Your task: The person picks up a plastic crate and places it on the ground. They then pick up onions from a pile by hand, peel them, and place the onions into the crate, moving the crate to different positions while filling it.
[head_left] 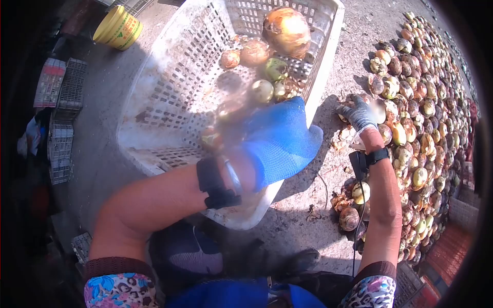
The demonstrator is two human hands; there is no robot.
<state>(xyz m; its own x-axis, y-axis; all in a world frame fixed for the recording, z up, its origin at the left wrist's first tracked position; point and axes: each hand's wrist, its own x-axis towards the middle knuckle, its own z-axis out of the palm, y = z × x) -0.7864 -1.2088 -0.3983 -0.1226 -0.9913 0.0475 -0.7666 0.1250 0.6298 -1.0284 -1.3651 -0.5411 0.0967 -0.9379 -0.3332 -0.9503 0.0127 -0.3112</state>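
My left hand (285, 141), in a blue knitted glove, is over the near right side of a white plastic crate (154, 97). Its fingers are turned away and partly blurred, so whether they hold anything is hidden. Inside the crate lie a large brown onion (287, 32), a smaller one (254, 52), a green onion (276, 69) and a pale one (262, 91). My right hand (359, 114), in a grey glove, reaches to the near edge of an onion pile (411, 102). Its fingers look spread, against the onions; a pale blurred onion (378, 110) is beside them.
A yellow bucket (119, 30) stands tilted in view at the upper left. Stacked grey crates (70, 87) are on the far left. Loose onions (349, 218) and dry skins lie on the concrete ground (303, 220). Red crates (447, 254) are at the lower right.
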